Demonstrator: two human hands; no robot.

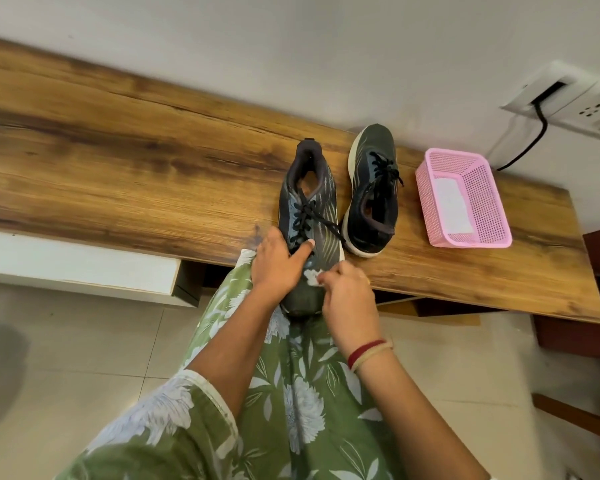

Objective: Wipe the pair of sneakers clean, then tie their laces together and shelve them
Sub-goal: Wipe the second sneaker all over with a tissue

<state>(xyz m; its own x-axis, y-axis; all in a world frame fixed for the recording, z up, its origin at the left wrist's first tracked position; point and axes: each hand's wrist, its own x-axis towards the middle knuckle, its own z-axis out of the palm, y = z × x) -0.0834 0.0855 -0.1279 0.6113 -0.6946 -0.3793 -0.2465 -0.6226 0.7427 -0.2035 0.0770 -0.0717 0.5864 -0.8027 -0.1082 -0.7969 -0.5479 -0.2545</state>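
Two dark sneakers with black laces lie on a wooden table (118,174). The near sneaker (307,202) points its toe toward me and overhangs the table's front edge. My left hand (279,263) grips its left side, the thumb pressed across the lower laces. My right hand (347,296) pinches a small white wipe (313,276) against the toe area. The second sneaker (373,188) rests just to the right, its toe pointing away toward the wall, untouched.
A pink mesh basket (465,202) holding a white sheet stands right of the shoes. A wall socket with a black cable (534,133) is at the far right. My green floral clothing fills the foreground over a tiled floor.
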